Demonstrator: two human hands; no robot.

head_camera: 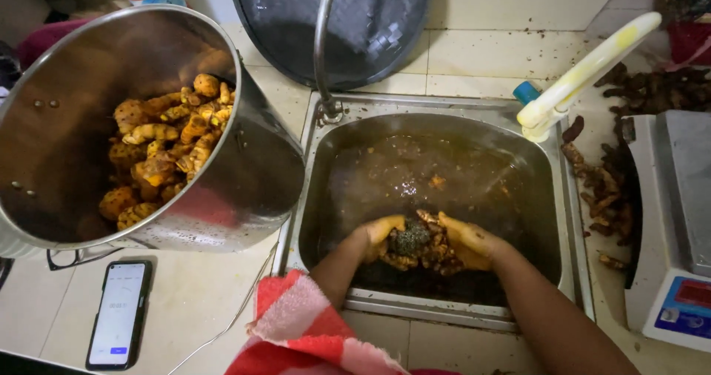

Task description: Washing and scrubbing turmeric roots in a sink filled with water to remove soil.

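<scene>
Both my hands are in a steel sink (563,219) full of muddy brown water. My left hand (379,234) and my right hand (468,240) cup a clump of dirty roots (424,246) between them, just above the water near the sink's front edge. A dark scrubber sits in the clump against my left fingers. A red and white cloth (300,327) hangs at my left forearm. To the left, a big steel pot (244,175) leans on its side and holds several cleaned orange-yellow roots (167,149).
A curved tap (320,45) rises behind the sink, with a dark round pan (378,19) against the wall. Unwashed brown roots (603,190) lie right of the sink, beside a weighing scale (678,227). A white-handled tool (585,68) rests there. A phone (118,312) lies on the counter.
</scene>
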